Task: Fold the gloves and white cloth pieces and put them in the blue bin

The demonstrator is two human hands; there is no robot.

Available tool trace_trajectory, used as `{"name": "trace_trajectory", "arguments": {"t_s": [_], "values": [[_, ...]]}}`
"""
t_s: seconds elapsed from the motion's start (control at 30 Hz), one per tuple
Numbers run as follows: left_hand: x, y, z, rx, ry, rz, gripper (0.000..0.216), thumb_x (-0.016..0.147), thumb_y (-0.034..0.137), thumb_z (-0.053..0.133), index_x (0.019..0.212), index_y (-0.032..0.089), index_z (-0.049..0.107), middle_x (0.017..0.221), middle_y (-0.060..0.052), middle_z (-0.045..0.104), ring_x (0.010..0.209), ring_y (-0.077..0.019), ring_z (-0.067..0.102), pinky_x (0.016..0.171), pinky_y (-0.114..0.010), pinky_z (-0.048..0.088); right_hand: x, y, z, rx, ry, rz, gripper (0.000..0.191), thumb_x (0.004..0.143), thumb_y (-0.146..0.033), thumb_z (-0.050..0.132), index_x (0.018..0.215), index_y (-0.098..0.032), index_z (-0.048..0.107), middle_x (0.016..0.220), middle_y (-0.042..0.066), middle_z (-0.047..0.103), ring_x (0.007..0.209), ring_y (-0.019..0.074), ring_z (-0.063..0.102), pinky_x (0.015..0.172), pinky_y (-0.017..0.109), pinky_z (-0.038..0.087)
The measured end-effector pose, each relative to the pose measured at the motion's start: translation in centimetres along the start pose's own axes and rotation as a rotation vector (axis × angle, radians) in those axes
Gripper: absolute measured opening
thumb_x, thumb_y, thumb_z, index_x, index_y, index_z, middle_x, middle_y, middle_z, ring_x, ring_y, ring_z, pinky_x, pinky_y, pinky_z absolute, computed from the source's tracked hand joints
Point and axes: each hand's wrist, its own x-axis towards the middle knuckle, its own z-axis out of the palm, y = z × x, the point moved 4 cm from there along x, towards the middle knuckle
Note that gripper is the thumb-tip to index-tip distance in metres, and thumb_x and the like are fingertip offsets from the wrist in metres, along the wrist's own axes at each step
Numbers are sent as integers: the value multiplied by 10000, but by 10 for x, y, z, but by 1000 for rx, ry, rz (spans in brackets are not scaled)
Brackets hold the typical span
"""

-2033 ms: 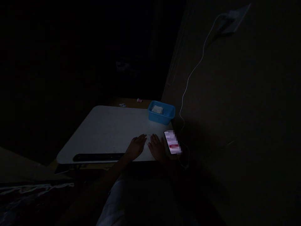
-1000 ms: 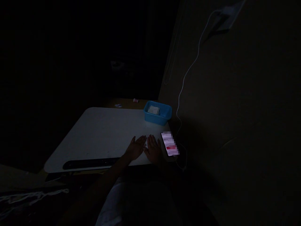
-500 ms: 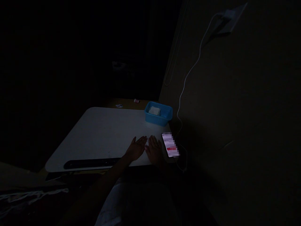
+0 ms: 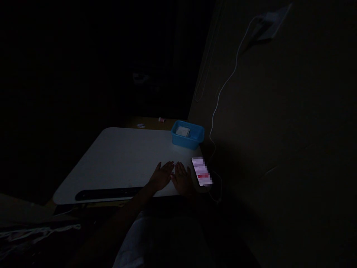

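My left hand [image 4: 162, 176] lies on the white tabletop [image 4: 122, 160] with its fingers stretched out and its thumb raised apart. Close beside it, my right hand [image 4: 182, 178] rests with straight fingers pointing away from me. The fingertips of both hands nearly meet around a small pale patch that is too dark to make out. A lit phone [image 4: 201, 172] lies just right of my right hand. Beyond the hands, at the table's back right corner, stands a blue plastic basket [image 4: 185, 141] with a pale folded stack [image 4: 183, 131] inside.
A white cable [image 4: 219, 98] hangs along the wall from a wall socket [image 4: 275, 22] towards the phone. Behind the table, a wooden surface bears a small pinkish spool-like thing [image 4: 161, 120] and a small wrapper-like piece [image 4: 141, 125]. A dark slot [image 4: 108, 194] runs along the table's front edge.
My right hand has shifted very slightly left, closer to my left hand. Less of the pale patch between the fingertips shows. The left hand stays nearly still.
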Motion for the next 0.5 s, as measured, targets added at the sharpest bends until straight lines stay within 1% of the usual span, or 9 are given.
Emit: {"name": "trace_trajectory", "arguments": {"t_s": [0.17,0.27,0.37,0.43,0.5], "values": [[1,1,0,5,0,-7,464,820,219,336,1278,172,390,1354,-106,380,1252,-217,330,1023,-487,185,1,1,-1,29,1,10,471,887,-374,297,1265,-118,412,1350,140,370,1275,229,275,1016,474,190],[1,2,-2,11,13,-8,438,846,231,305,1272,180,394,1347,-103,392,1247,-205,340,1021,-482,191,0,5,-5,77,30,38,414,867,-346,350,1189,-129,493,1318,129,422,1247,236,316,1002,437,237],[0,3,-3,2,34,-9,423,875,254,260,1268,178,396,1338,-102,405,1239,-196,352,1019,-482,195,-4,9,-9,123,88,62,341,821,-268,418,1106,-142,556,1278,110,465,1222,229,344,993,388,267],[0,3,-2,-8,35,-10,426,882,261,247,1275,174,385,1336,-100,408,1238,-195,355,1018,-484,198,-5,9,-10,142,100,38,348,803,-223,422,1118,-147,548,1271,96,474,1221,216,343,1000,375,257],[0,2,-1,-16,29,-12,433,885,259,241,1291,167,361,1341,-99,400,1240,-195,351,1019,-486,195,-6,7,-10,148,76,-5,380,810,-209,404,1168,-140,512,1285,91,464,1234,211,327,1008,381,237]]}}
